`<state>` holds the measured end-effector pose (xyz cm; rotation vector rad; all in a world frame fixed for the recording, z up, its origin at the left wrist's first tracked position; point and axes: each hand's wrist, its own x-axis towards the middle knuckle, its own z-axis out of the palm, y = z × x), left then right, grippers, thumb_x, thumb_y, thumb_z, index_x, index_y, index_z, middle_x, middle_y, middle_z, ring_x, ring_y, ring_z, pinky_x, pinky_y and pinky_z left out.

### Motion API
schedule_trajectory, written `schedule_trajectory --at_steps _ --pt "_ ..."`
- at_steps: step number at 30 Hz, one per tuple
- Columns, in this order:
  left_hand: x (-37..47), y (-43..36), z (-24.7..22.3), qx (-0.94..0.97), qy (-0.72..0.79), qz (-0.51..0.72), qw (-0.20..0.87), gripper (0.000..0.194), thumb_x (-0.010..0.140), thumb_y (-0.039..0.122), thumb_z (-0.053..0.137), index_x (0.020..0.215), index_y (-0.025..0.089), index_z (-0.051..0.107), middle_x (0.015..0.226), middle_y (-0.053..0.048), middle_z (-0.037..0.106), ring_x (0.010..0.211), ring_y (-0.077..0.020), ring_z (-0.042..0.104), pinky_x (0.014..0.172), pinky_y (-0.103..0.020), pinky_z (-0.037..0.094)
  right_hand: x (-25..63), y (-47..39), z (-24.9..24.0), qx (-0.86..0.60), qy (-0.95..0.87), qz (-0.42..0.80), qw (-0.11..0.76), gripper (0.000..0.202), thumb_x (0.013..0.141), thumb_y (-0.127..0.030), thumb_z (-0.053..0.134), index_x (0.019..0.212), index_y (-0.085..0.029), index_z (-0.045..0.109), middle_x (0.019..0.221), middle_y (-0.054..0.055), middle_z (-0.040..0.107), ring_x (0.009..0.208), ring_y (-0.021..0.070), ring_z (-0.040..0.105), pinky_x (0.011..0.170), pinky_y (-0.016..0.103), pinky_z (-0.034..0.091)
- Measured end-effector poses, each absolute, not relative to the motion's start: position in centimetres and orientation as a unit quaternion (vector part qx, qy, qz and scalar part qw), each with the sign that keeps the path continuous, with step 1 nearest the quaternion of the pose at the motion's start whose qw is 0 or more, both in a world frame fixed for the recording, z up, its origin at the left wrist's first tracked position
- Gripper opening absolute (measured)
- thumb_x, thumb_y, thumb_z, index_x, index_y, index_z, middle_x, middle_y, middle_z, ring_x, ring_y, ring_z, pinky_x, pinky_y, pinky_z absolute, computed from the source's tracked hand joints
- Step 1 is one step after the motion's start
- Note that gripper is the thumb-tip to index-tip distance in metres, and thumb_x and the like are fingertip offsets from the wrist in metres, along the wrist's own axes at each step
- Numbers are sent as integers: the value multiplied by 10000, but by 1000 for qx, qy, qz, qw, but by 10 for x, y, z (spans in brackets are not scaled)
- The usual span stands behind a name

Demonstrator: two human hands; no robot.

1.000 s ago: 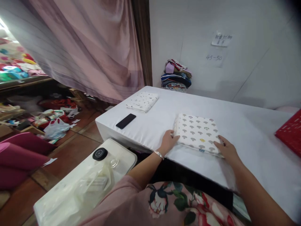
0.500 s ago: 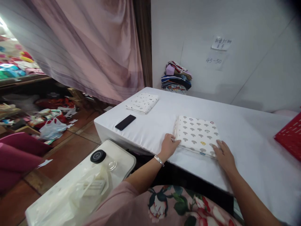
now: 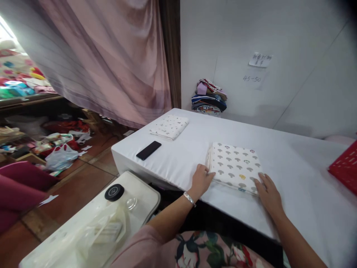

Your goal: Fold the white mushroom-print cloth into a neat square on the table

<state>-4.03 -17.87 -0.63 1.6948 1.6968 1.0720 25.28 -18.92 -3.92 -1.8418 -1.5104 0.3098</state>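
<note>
A folded white cloth printed with grey, yellow and blue mushrooms lies on the white-covered table in front of me. My left hand grips its near left corner, thumb along the front edge and fingers at the side; a silver bracelet is on that wrist. At the opposite near corner, my right hand has thumb and fingers around the cloth's edge. The undersides of both grips are hidden. Farther left on the table rests another folded white cloth with a small dark print.
A black phone lies left of the cloths. Beside the table, a white surface bears a round black lid and a plastic bag. Stacked clothes stand behind; a red basket is at right. Curtain hangs left.
The whole view has shifted slightly, so the table and cloths sit a little lower. Both hands stay at the same corners of the mushroom-print cloth, which looks unchanged.
</note>
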Motion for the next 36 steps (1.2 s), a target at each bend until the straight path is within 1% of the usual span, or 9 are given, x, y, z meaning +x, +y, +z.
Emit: schedule_trajectory --at_steps 6,11,15,19,21,24,28,32,36 --pt "-44 -176 -7 631 627 379 255 169 819 284 590 744 201 463 840 13 497 699 -113 492 656 -248 388 252 -189 -40 -713 -590 125 359 602 830 -585 404 1266 -195 544 1433 120 403 1304 302 373 1060 468 317" --pt "-47 -176 -8 645 635 352 239 150 859 299 535 767 202 467 861 -4 510 723 -127 507 684 -262 399 251 -190 -41 -709 -598 116 355 603 836 -583 392 1277 -198 535 1426 127 407 1302 314 378 1022 474 372" --pt "-48 -178 -3 656 644 326 222 148 871 322 512 785 207 480 884 -21 524 738 -149 529 699 -289 428 255 -190 -41 -717 -614 101 315 621 853 -583 343 1294 -182 519 1422 129 410 1312 313 367 1031 476 368" --pt "-39 -174 17 699 618 316 172 95 853 273 524 923 208 525 1010 -59 562 937 -203 550 818 -332 454 245 -188 -23 -709 -660 2 249 628 890 -541 259 1276 -126 530 1430 165 395 1354 338 281 1036 549 312" --pt "-28 -167 25 740 567 334 135 226 866 258 505 1086 204 513 1188 -85 540 1124 -218 492 951 -352 412 229 -186 -12 -671 -702 -55 234 585 916 -489 229 1278 -140 527 1455 145 369 1373 327 244 1044 567 274" --pt "-12 -154 26 796 499 326 103 370 896 302 470 1251 200 446 1405 -98 415 1319 -234 332 1088 -414 287 199 -185 -7 -593 -776 -86 197 521 929 -449 272 1324 -184 486 1458 113 379 1374 292 258 1066 550 238" --pt "-9 -143 7 812 514 251 114 373 909 340 434 1259 213 458 1438 -89 400 1363 -259 274 1095 -516 241 179 -189 -25 -523 -834 -93 147 525 909 -427 373 1383 -205 420 1453 97 391 1353 282 309 1071 527 241" --pt "-14 -141 -1 809 525 231 130 378 914 363 416 1264 226 457 1454 -74 383 1379 -243 248 1092 -520 248 182 -192 -37 -513 -843 -92 137 555 902 -430 395 1407 -199 389 1470 90 361 1356 278 304 1074 516 246" --pt "-8 -129 13 803 534 213 154 358 906 430 415 1175 225 534 1431 -88 409 1354 -274 292 1067 -550 268 182 -191 -36 -520 -840 -82 132 563 895 -445 395 1413 -227 379 1467 92 367 1357 282 304 1065 541 254"
